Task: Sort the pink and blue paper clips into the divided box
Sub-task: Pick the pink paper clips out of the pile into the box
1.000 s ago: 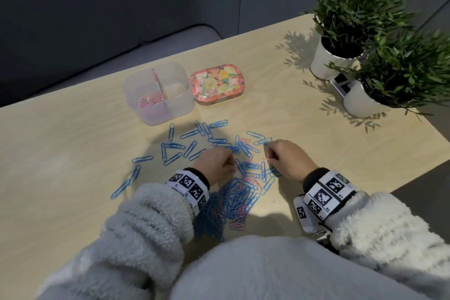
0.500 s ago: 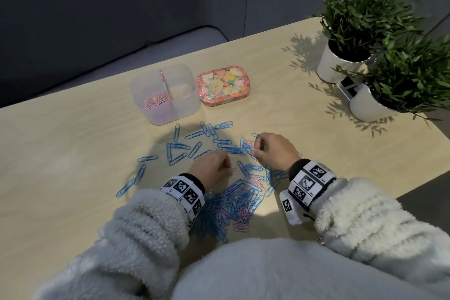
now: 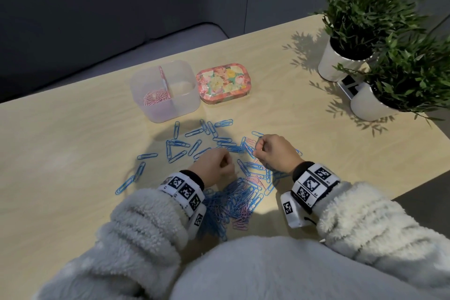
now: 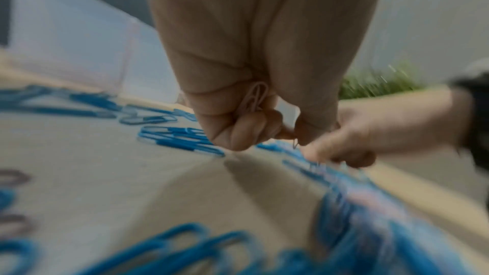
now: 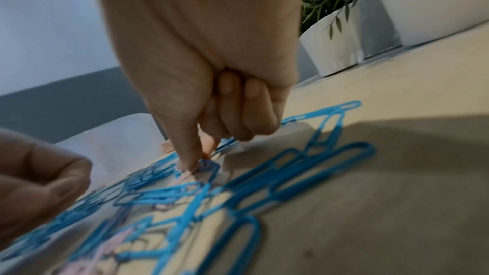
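Two hands low at frame centre: your left hand (image 4: 254, 91) curled round pink clips (image 4: 255, 97); right hand (image 3: 275, 152) pinched into blue paper clips (image 3: 233, 197). Divided box (image 3: 185, 105) sat upper centre, pink pile in left compartment.

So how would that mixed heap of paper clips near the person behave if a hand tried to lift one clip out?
The heap of paper clips lies crisscrossed, so neighbours would likely snag and trail along. Each clip is thin wire lying flat on the table, so probably light but fiddly to pinch. The left hand holds pink clips bunched, suggesting they nest easily.
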Available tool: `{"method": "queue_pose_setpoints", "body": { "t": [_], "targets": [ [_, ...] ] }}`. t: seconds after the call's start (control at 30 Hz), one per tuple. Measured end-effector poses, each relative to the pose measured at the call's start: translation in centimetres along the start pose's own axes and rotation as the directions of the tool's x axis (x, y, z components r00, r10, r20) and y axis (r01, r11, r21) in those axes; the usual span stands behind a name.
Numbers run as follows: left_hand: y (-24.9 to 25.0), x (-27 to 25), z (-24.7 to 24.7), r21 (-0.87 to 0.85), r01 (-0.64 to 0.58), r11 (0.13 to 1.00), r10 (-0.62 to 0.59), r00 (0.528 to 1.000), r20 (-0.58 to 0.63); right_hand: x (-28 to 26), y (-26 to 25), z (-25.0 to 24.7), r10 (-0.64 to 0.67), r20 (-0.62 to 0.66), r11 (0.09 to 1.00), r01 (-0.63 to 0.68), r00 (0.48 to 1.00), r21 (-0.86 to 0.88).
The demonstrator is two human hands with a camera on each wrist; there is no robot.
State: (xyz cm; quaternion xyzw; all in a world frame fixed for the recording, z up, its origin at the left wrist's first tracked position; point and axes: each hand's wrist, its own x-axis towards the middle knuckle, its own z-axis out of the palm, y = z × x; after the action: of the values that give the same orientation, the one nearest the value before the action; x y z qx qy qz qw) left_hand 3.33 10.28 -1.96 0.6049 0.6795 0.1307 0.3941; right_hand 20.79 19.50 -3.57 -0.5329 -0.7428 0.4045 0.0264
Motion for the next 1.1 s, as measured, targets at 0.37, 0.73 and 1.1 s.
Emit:
{"method": "queue_pose_setpoints", "body": {
  "t": [0.37,0.73,1.1],
  "targets": [
    [0.7,1.7,-1.6,-0.231,0.113,0.966,-0.11,0.994,0.026,-1.3,3.4,-3.3,0.236,-0.13,0.925,-0.182,0.963,0.334],
    [2.9,4.2,-0.3,0.184,0.112,0.977,-0.094,0.99,-0.102,-1.3,-0.1,-0.5,0.036,-0.112,0.992,-0.049,0.993,-0.115],
    [1.8,3.9,-1.9,0.208,0.018,0.978,0.019,0.985,-0.174,-0.6,-0.6,0.0,0.08,0.06,0.994,-0.075,0.995,-0.081]
  ]
}}
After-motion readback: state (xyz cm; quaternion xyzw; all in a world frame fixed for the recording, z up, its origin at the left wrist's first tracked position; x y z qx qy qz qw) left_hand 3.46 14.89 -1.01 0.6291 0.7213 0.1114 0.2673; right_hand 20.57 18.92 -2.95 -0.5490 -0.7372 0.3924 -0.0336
